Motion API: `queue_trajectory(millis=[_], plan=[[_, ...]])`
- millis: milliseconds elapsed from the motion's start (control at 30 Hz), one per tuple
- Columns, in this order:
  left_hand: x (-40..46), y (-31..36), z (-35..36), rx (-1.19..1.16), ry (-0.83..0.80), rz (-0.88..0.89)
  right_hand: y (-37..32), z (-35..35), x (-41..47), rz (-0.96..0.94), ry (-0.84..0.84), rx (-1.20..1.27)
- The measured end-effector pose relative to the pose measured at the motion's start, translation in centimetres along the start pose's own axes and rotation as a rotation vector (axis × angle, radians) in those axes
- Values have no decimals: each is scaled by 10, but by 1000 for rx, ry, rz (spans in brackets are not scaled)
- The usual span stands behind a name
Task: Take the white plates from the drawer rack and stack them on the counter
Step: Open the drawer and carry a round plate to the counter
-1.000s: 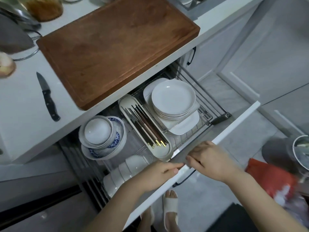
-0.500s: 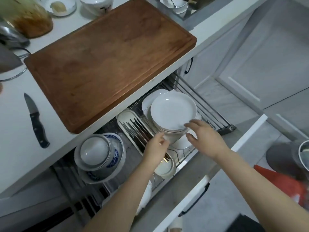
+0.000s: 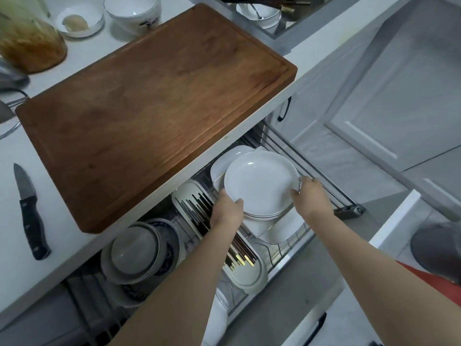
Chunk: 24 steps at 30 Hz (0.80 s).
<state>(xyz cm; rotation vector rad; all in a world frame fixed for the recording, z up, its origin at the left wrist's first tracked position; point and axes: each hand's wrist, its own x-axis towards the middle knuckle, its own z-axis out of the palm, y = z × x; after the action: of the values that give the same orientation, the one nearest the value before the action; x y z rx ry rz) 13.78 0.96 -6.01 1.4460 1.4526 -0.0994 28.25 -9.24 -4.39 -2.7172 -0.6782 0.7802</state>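
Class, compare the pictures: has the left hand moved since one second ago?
Yes. The left hand left the drawer front and reached inward, past the chopstick tray, to grip the near-left rim of the stack of white plates.

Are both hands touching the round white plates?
Touching. In the head view, the left hand grips the near-left rim of the stack of round plates, and the right hand grips the right rim, fingers curled over the edge.

Stack of round white plates (image 3: pixel 260 182), glossy and plain, lying flat in the wire drawer rack (image 3: pixel 294 242) below the desk (image 3: pixel 62 248) edge. Rims of lower plates showing at the near side. Resting on larger white squarish dishes (image 3: pixel 277 226). Gripped at left and right rims by left hand (image 3: pixel 225 212) and right hand (image 3: pixel 310 197).
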Motion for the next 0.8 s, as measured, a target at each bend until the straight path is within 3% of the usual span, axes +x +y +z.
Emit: queue_trajectory(millis=[467,633,800], plan=[[-6,-1,4,-148,50,-6,5,7,6,116,12,335],[-15,5,0,-107,103,164,10,3,-4,163,64,450],[-34,17,1,-438,-16,150,15,-13,-25,222,144,769]])
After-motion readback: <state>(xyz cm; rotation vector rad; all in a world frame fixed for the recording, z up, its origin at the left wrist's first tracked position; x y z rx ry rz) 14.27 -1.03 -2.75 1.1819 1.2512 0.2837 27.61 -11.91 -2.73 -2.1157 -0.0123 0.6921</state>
